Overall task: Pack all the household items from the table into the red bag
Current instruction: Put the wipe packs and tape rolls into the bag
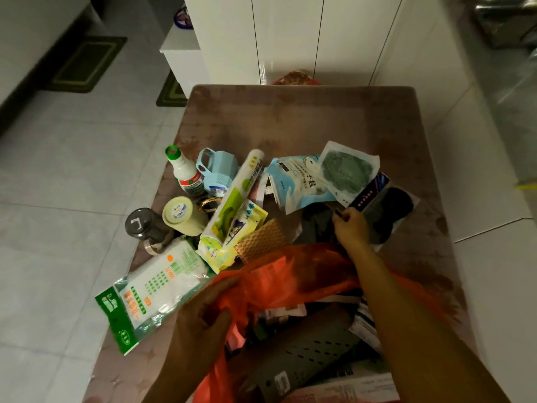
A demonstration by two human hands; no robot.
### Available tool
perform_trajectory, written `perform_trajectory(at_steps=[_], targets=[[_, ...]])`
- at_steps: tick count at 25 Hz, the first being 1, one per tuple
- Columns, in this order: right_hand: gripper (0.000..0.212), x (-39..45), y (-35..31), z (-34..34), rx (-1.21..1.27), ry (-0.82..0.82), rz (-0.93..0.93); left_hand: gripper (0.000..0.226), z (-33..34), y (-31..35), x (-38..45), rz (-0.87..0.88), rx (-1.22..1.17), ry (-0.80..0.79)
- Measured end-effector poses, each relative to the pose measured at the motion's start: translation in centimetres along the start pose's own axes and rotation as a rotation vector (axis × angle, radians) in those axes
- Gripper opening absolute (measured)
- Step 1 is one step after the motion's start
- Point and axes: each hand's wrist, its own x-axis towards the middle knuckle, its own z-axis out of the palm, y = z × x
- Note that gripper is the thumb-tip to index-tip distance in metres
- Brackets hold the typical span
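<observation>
The red bag point(293, 274) lies open at the near end of the brown table point(290, 117), with a grey perforated item point(308, 353) and other packets inside. My left hand point(200, 321) grips the bag's left rim. My right hand point(351, 228) reaches past the bag and pinches the corner of a clear packet holding a dark item point(383, 210). Left of it lie a green scrubber packet point(345, 170), a blue glove packet point(299, 181), a cling-film roll point(235, 196), a white bottle point(186, 173), a cream cup point(183, 215) and a white-green packet point(151, 289).
A blue holder point(218, 170), a dark flask point(145, 225), a yellow packet point(235, 239) and an orange cloth point(261, 239) crowd the table's left half. White cabinets point(290, 39) stand behind the table. Tiled floor point(72, 170) with green mats point(87, 62) lies to the left.
</observation>
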Motion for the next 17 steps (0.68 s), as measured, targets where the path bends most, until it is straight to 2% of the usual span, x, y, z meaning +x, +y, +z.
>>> perform_trajectory(at_steps=[4,6,9,12,14,17], targets=[[0.019,-6.2,-3.0,-5.2,0.438,0.089,-0.247,0.071,-0.3,-0.5,-0.7,0.024,0.012,0.043],[0.016,-10.0,-4.9,-8.3,0.710,0.099,-0.268,0.076,-0.8,-0.8,-1.0,0.021,0.005,0.056],[0.012,-15.8,-6.5,-12.5,1.121,-0.052,-0.221,0.078,-1.8,-1.4,-1.4,0.043,-0.011,0.104],[0.035,-20.9,-4.6,-13.7,1.275,-0.297,-0.046,0.081,-2.7,-1.6,-1.8,0.035,-0.067,0.124],[0.040,-23.8,-1.9,-12.1,1.182,-0.309,0.096,0.078,-2.8,-1.4,-2.1,0.044,-0.102,0.123],[0.040,-26.0,2.1,-7.6,1.049,-0.191,0.484,0.072,-2.6,-1.1,-2.7,0.092,-0.085,0.124]])
